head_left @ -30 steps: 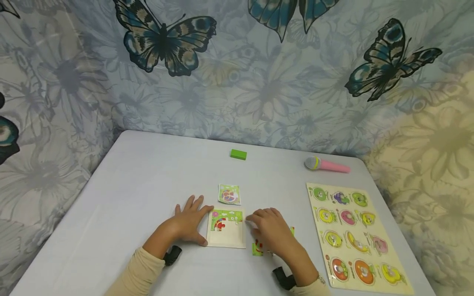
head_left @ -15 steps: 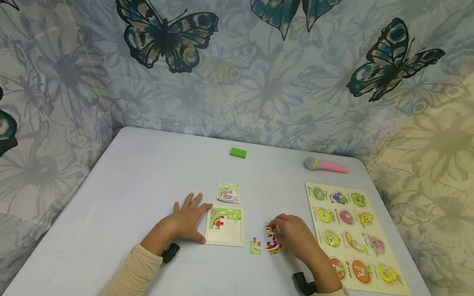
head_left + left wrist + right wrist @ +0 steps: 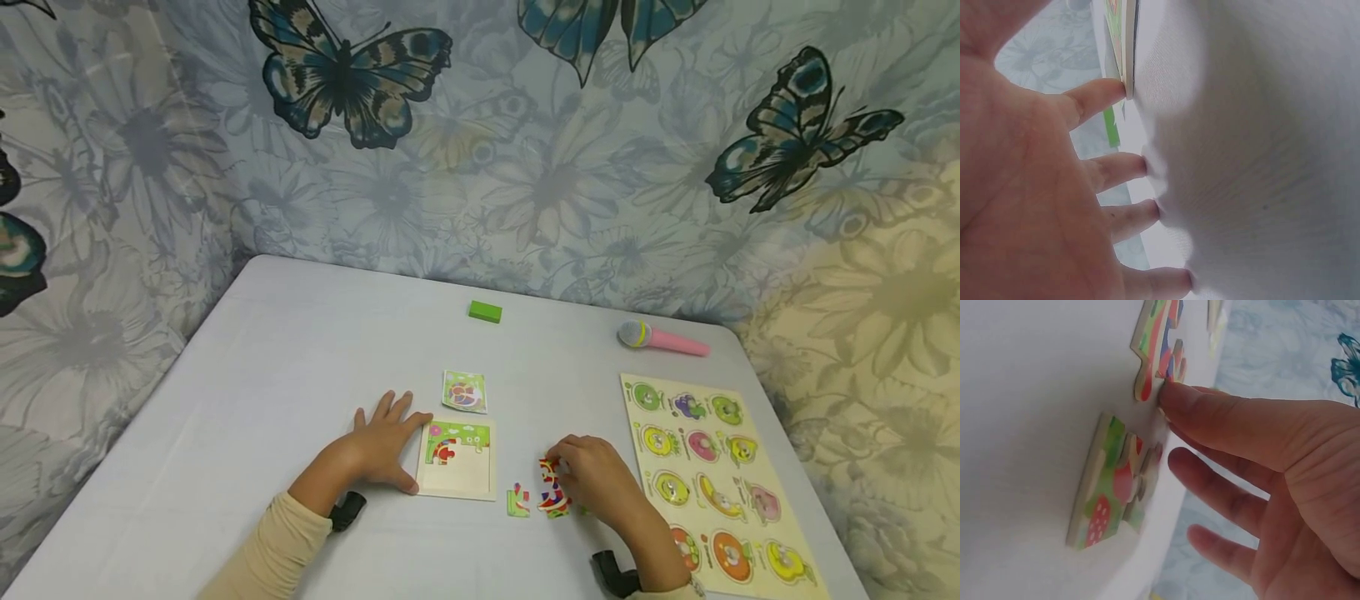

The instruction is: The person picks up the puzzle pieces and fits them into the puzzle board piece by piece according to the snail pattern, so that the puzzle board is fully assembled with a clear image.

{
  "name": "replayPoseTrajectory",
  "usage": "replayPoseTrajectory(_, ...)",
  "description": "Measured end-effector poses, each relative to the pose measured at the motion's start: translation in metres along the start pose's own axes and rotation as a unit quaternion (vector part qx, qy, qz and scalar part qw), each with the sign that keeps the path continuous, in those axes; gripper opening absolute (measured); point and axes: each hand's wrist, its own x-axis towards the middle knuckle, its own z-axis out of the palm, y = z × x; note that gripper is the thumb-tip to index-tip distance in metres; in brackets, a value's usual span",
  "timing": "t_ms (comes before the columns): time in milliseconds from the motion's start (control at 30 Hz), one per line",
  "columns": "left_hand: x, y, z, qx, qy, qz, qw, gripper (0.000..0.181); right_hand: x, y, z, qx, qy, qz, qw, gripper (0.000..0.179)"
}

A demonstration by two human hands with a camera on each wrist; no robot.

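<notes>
In the head view, my left hand [image 3: 378, 450] lies with fingers spread, thumb and index finger at the left edge of a square wooden puzzle board [image 3: 459, 485]. Green and red jigsaw pieces [image 3: 444, 451] fill its upper part. In the left wrist view, the index fingertip touches the board's edge [image 3: 1129, 56]. My right hand [image 3: 600, 477] is over loose pieces right of the board, its thumb and index finger pinching a puzzle piece mostly hidden by them. Red, white and blue pieces [image 3: 555, 502] and a green one [image 3: 517, 501] lie beside it. Another piece with a spotted red shape [image 3: 1097, 519] lies below the thumb.
A small picture card [image 3: 464, 392] lies just behind the board. Farther back are a green block [image 3: 485, 312] and a pink toy microphone [image 3: 667, 339]. A large fruit puzzle board [image 3: 723, 475] lies at the right, partly behind the right forearm. A patterned wall stands behind the table.
Over the last second my right hand moved right, away from the board's edge, uncovering loose pieces, and then stayed at them. My left hand has kept its place at the board.
</notes>
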Motion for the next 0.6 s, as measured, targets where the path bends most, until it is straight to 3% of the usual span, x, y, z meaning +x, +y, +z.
replayPoseTrajectory(133,0.001,0.000,0.001,0.000,-0.003,-0.002,1.0000,0.097,0.002,-0.005,0.000,-0.008,0.012,-0.008,0.9999,0.026)
replayPoseTrajectory(300,0.001,0.000,0.001,0.002,-0.006,-0.006,1.0000,0.097,0.015,-0.027,0.000,-0.013,0.039,-0.056,0.9976,0.029)
replayPoseTrajectory(433,0.002,0.001,0.001,0.002,-0.008,-0.007,0.9999,0.097,0.030,-0.053,0.004,-0.015,0.029,-0.105,0.9939,0.027)
replayPoseTrajectory(600,0.001,0.002,0.002,0.007,-0.007,-0.003,0.9999,0.096,0.043,-0.076,0.014,-0.023,0.020,-0.137,0.9901,0.024)
